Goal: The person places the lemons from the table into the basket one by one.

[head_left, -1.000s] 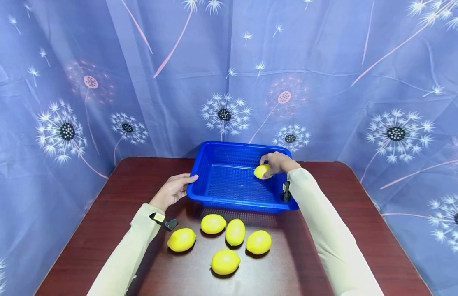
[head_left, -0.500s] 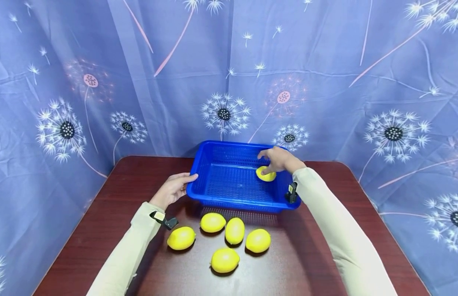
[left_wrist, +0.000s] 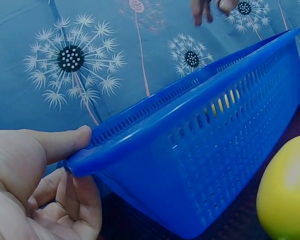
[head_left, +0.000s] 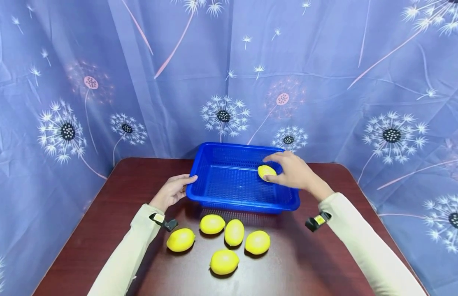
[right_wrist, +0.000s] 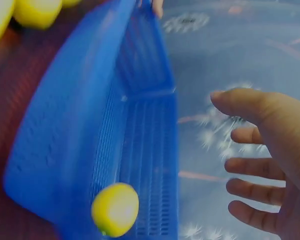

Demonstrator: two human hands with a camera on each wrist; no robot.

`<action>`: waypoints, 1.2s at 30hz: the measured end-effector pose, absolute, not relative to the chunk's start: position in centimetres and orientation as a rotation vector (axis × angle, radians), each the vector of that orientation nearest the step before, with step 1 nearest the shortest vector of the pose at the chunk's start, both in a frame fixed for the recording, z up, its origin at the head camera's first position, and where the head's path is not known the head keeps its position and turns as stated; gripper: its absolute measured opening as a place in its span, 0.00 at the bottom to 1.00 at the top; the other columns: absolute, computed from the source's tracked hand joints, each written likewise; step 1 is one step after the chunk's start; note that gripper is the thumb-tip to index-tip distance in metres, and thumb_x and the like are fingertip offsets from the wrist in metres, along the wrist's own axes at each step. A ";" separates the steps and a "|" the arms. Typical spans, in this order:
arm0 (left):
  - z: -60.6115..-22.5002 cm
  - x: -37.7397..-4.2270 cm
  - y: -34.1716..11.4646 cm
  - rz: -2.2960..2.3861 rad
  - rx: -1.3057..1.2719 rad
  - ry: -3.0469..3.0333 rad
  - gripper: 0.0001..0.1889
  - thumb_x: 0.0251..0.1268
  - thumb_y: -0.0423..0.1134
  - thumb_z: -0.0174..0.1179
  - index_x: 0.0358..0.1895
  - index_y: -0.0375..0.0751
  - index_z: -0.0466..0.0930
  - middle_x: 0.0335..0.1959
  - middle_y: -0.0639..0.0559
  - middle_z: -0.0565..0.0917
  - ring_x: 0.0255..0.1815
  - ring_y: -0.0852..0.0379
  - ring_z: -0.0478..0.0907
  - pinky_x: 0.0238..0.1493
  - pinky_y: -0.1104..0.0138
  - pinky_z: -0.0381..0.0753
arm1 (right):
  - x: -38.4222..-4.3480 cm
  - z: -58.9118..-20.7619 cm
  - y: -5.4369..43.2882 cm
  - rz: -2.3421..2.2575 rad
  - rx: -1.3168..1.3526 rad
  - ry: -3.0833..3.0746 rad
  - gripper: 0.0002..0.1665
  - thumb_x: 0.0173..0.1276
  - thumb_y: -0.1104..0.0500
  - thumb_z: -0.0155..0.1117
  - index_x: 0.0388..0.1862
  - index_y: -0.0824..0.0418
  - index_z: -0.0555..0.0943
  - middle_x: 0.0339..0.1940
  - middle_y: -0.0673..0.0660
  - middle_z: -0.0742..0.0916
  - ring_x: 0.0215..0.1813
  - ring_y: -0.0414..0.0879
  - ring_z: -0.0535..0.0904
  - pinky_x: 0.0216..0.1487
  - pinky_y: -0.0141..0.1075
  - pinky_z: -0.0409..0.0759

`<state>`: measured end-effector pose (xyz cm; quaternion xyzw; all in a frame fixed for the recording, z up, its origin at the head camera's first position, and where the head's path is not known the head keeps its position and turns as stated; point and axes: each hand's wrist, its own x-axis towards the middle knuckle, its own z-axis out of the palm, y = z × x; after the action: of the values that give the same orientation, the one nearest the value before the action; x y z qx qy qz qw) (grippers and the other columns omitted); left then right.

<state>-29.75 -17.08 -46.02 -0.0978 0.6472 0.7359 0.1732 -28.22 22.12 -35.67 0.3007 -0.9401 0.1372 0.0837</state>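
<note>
Head view: blue slotted basket (head_left: 240,204) holds one oval, bright-yellow lemon (head_left: 266,170) near its right end; left hand (head_left: 171,191) pinches the basket's left edge; right hand (head_left: 297,173) is spread wide above; five lemons (head_left: 224,262) lie on the table (head_left: 284,271).

A yellow lemon (head_left: 266,170) lies toward the right end inside a perforated blue plastic basket (head_left: 232,181); five whole lemons (head_left: 234,232) lie grouped in front.

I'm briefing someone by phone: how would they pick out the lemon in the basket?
On the brown table stands a blue perforated basket. Inside, toward its right end, the yellow lemon lies near the right hand. It alone is inside; the other five lemons lie on the table.
</note>
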 end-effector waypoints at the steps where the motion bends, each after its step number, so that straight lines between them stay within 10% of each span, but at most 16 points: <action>1: -46.1 -29.7 -17.1 2.091 -0.276 1.830 0.24 0.72 0.41 0.66 0.64 0.32 0.75 0.40 0.51 0.89 0.38 0.57 0.86 0.41 0.68 0.87 | -27.2 -35.8 22.3 0.435 0.888 -2.778 0.33 0.62 0.40 0.75 0.60 0.58 0.83 0.58 0.58 0.87 0.62 0.59 0.80 0.59 0.59 0.78; 16: -46.4 -29.6 -17.0 2.149 -0.249 1.765 0.17 0.72 0.37 0.65 0.58 0.35 0.77 0.39 0.50 0.89 0.37 0.57 0.86 0.39 0.67 0.87 | -15.4 -40.9 20.9 0.691 0.837 -2.586 0.27 0.58 0.42 0.79 0.54 0.49 0.85 0.49 0.44 0.87 0.50 0.42 0.81 0.45 0.41 0.84; 36: -46.5 -29.4 -17.0 2.171 -0.246 1.742 0.16 0.72 0.37 0.65 0.57 0.36 0.78 0.41 0.49 0.89 0.39 0.55 0.87 0.41 0.66 0.88 | -12.4 -48.8 19.1 0.508 0.668 -2.761 0.44 0.48 0.27 0.78 0.60 0.48 0.83 0.53 0.46 0.86 0.50 0.42 0.77 0.43 0.42 0.84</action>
<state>-29.39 -17.05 -46.54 -0.0868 0.6140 0.7652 0.1729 -12.40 19.13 -48.76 0.2296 -0.9490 0.1746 0.1277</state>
